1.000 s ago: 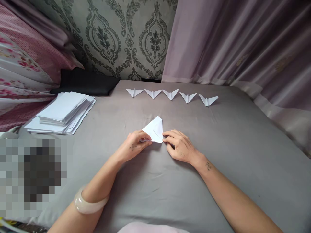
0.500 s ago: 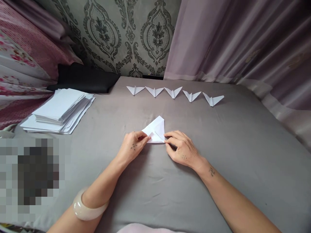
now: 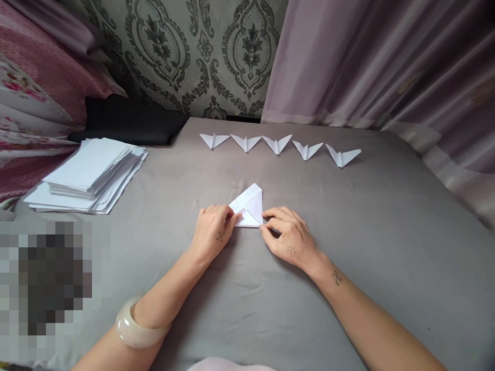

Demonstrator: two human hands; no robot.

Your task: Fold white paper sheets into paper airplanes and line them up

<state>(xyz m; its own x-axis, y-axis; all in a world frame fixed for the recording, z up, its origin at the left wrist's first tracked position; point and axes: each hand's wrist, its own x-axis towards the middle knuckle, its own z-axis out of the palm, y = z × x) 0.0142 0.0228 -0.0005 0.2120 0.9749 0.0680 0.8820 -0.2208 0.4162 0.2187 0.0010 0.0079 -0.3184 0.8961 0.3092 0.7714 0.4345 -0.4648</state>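
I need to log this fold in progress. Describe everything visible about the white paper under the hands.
The folded paper is plain white, thin sheet paper, creased into a roughly triangular shape with its point aimed away from the person. A smaller triangular flap lies folded over its near left part. It lies flat on the grey cloth. The left hand presses its near left corner with the fingertips; the right hand pins its near right corner. No marks or print show.
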